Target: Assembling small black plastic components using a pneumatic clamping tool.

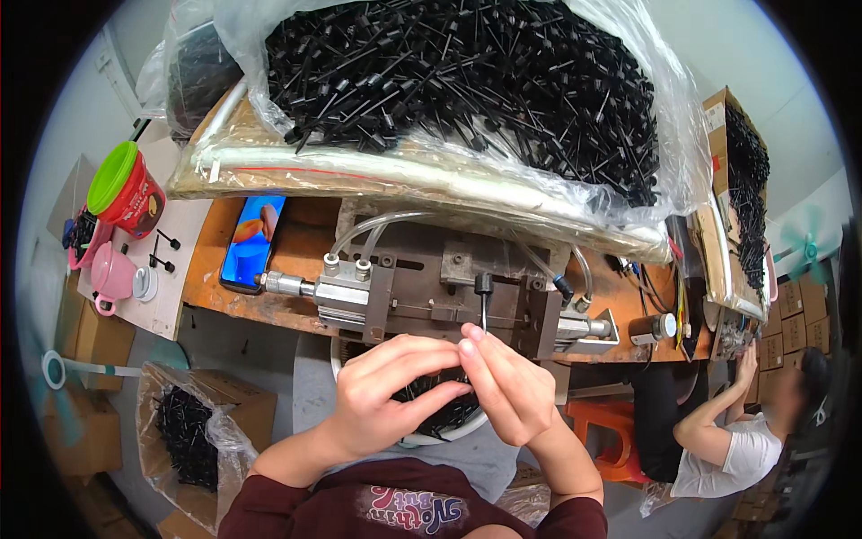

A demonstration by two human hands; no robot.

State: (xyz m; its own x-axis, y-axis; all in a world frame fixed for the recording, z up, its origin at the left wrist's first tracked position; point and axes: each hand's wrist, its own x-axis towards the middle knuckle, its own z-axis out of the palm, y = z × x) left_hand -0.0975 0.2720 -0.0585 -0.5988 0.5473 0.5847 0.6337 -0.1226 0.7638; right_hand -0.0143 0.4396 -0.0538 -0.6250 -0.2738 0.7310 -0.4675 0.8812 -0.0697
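Observation:
My right hand (514, 391) pinches a thin metal rod with a black ribbed cap (484, 286) between thumb and fingers. The cap points up and away from me, in front of the metal clamping fixture (440, 292). Beside it, my left hand (386, 382) is curved, with a gap between its thumb and fingers. Its fingertips meet the right fingertips, and nothing shows in its grasp. Below both hands, a round white-rimmed container (420, 440) with black rods inside is partly hidden.
A plastic-lined box (269, 175) heaped with black-capped rods stands behind the fixture. Left lie a phone (254, 241), a red tub (135, 202) and a pink cup (109, 277). A lined carton (238, 395) is lower left. At right, a co-worker (727, 449) sits near a jar (653, 329).

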